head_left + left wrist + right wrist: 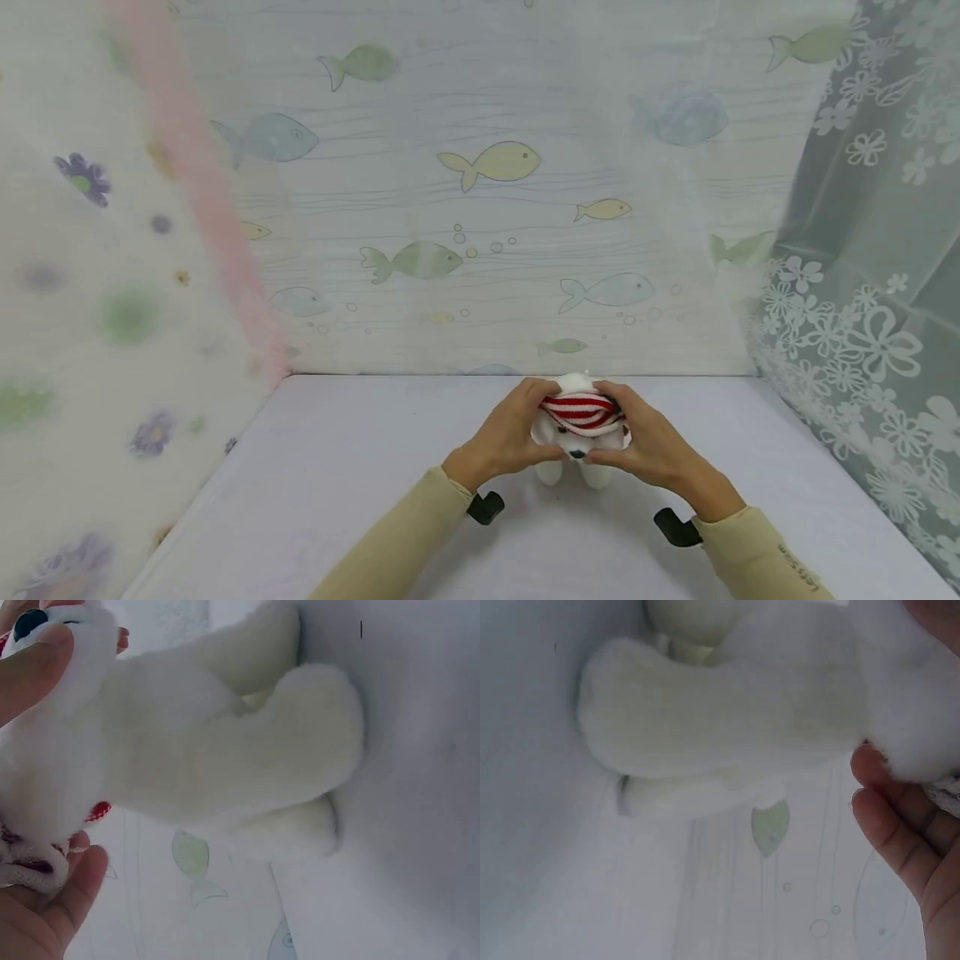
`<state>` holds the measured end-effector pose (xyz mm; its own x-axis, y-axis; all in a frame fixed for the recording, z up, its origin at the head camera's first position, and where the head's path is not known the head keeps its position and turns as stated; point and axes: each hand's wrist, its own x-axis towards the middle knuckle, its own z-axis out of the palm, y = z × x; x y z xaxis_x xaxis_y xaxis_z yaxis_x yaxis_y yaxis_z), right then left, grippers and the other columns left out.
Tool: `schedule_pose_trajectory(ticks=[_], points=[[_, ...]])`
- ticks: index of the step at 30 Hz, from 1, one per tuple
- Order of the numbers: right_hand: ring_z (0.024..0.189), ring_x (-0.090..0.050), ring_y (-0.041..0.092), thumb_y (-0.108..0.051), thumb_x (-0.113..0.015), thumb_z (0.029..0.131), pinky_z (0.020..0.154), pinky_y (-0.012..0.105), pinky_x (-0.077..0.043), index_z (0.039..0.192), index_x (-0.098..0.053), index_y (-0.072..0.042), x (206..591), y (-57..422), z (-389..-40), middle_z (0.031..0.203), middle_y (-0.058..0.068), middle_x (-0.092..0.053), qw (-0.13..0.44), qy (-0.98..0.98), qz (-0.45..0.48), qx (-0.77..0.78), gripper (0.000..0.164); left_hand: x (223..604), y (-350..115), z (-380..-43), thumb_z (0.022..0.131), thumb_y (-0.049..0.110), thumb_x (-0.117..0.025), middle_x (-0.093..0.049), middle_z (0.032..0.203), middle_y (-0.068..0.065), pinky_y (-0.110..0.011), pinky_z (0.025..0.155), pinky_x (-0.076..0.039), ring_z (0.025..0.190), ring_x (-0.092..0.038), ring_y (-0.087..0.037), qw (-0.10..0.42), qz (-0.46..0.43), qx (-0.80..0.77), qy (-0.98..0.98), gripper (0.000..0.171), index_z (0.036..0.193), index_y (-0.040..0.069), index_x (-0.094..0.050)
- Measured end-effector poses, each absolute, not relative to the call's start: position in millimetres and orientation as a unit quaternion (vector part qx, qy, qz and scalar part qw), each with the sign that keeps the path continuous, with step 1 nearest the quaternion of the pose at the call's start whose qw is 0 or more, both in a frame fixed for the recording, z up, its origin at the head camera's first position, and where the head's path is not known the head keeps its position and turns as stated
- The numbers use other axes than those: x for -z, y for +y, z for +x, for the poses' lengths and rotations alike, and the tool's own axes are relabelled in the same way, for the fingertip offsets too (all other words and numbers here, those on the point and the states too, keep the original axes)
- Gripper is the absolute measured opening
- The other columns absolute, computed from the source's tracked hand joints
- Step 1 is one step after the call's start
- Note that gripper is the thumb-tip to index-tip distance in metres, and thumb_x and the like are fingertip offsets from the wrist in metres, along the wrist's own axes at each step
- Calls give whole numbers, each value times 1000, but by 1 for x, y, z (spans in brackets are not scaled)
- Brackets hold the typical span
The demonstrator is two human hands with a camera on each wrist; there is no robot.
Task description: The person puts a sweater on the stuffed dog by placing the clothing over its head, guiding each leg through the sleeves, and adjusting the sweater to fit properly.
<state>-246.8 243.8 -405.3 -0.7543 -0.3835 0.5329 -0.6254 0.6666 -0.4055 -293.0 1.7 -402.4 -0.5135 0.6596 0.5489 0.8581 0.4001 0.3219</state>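
Note:
A white plush toy with a black nose stands on its legs on the table. Round the upper part of its head sits a red-and-white striped knit band, low over the face. My left hand grips one side of the head, thumb beside the nose and fingers up at the band. From the other side my right hand holds the head the same way, its thumb near the muzzle. In the left wrist view the toy's fluffy legs reach the tabletop. Fingers of the right hand lie along the head.
A white cloth covers the table. Behind it hangs a fish-print curtain; a flower-print sheet borders the left side and a lace-patterned curtain the right. Black wrist mounts stick out below the sleeves.

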Motion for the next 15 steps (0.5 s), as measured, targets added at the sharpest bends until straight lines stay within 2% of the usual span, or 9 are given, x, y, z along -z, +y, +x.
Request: schedule_pose_trajectory(ticks=[2, 7, 15], points=[[114, -52, 14, -44, -84, 68, 90, 30, -48, 143, -34, -17, 405, 241, -248, 132, -1, -48, 210, -880, 299, -303, 94, 402, -1, -293, 69, 30, -87, -45, 127, -1, -26, 100, -40, 117, -47, -13, 172, -467, 306, -812, 80, 131, 14, -40], [113, -51, 15, -31, -87, 68, 90, 21, -46, 141, -35, -13, 403, 231, -254, 132, 2, -47, 214, -855, 334, -333, 91, 399, -11, -293, 68, 27, -87, -46, 126, -2, -26, 100, -40, 118, -46, -13, 175, -466, 325, -804, 76, 128, 13, -42], [111, -51, 18, -15, -89, 65, 90, 19, -44, 139, -36, -3, 402, 210, -262, 129, 8, -48, 212, -837, 360, -352, 91, 395, -31, -293, 67, 24, -89, -46, 125, -4, -29, 99, -41, 116, -47, -15, 196, -459, 318, -806, 76, 126, 12, -43]])
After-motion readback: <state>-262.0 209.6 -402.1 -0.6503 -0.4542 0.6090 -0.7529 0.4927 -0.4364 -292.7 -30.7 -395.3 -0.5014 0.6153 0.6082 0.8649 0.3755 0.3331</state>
